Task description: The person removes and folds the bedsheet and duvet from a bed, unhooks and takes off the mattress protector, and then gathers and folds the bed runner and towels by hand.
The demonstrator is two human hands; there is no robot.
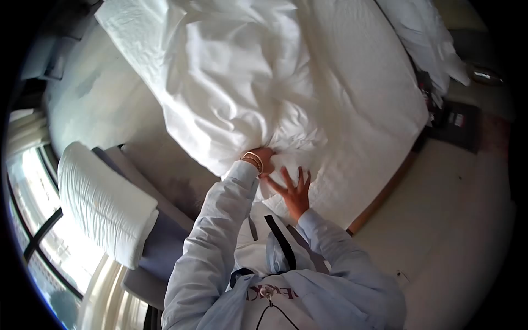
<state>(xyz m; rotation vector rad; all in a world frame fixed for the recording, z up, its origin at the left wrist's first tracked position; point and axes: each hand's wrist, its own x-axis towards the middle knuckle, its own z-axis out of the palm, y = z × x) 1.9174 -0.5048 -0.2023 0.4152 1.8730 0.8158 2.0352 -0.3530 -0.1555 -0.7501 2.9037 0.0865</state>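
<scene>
A loose white duvet cover (pixel 236 71) lies in folds over the bed, its near end bunched up in front of me. My left hand (pixel 262 159), with bracelets at the wrist, is closed on the gathered cloth at that near end. Just to its right, my right hand (pixel 295 192) is open, fingers spread over the white fabric close to the bed's near edge. Folds of cloth hide the fingertips of my left hand. Beneath the cover, a flat white sheet (pixel 363 99) shows on the right side of the bed.
A quilted white duvet (pixel 104 203) is draped over a grey sofa (pixel 165 242) at left, beside the window (pixel 44 231). More white bedding (pixel 423 38) is heaped at the upper right, near a dark box-like item (pixel 456 124). A wooden bed edge (pixel 385 192) runs along the right.
</scene>
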